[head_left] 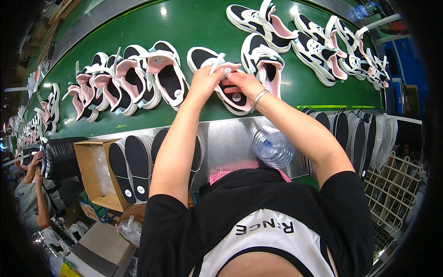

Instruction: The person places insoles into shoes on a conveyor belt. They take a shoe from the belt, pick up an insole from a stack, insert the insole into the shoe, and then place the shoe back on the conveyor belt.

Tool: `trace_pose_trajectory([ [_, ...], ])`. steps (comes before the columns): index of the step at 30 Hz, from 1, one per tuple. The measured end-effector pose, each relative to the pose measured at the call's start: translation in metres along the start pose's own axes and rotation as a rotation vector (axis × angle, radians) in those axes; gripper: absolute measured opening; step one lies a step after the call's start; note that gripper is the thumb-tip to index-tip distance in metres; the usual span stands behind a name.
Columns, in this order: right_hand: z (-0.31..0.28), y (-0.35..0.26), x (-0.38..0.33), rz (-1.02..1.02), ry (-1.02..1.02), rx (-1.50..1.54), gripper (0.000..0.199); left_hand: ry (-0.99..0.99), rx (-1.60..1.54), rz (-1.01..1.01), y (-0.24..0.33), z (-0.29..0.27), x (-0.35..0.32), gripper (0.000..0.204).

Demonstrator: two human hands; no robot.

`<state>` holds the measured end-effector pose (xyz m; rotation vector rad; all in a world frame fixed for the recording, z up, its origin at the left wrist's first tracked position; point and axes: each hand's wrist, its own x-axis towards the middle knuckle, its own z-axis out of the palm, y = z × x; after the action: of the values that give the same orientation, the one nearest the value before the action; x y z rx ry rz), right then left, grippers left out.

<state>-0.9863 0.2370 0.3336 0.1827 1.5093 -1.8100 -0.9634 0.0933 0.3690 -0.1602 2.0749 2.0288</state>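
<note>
Both my hands are at a white, black and pink sneaker (201, 56) on the green work surface. My left hand (206, 84) is closed on the sneaker's upper near a white strap that sticks up by the fingers. From the other side, my right hand (244, 84) pinches around the pink-lined tongue and laces, its other fingers loosely bent. Its wrist wears a bracelet. Inside the sneaker lies a dark insole (236, 98) with a round white label. Just to the right stands a similar sneaker (258, 55). My fingers hide part of the laces.
More sneakers (168, 76) line the green surface (198, 23) to the left, others (318, 51) to the right. Stacked black insoles (138, 161) and a cardboard box (94, 171) stand nearer left. A clear plastic bottle (273, 147) is before me. At far left, another person's hands (37, 168) show.
</note>
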Motion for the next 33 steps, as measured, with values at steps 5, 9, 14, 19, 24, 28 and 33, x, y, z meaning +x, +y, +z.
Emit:
trace_pose_trajectory([
  [5,0.003,0.002,0.0,-0.058,0.116,0.111,0.018,-0.038,0.092,0.012,0.001,0.004,0.004,0.031],
  [9,-0.003,0.002,-0.003,-0.072,0.065,0.222,0.015,-0.019,0.015,0.009,-0.001,0.005,0.007,0.031],
  [14,-0.029,-0.03,-0.057,-0.225,-0.345,0.005,0.017,0.28,0.001,-0.012,-0.019,-0.005,0.009,0.027],
  [19,-0.072,-0.039,-0.158,-0.573,-0.178,-1.085,0.012,0.236,0.135,0.136,-0.017,-0.028,0.006,0.021],
  [24,-0.072,-0.004,-0.205,-0.571,-0.069,-1.727,0.013,0.458,0.537,0.321,-0.008,-0.027,0.008,0.031],
  [28,-0.074,-0.005,-0.211,-0.62,0.117,-1.6,0.013,0.704,0.832,0.727,0.0,0.007,-0.008,0.019],
  [33,-0.083,-0.011,-0.204,-0.595,0.062,-1.461,0.009,-0.142,1.566,0.522,-0.011,0.012,-0.009,0.015],
])
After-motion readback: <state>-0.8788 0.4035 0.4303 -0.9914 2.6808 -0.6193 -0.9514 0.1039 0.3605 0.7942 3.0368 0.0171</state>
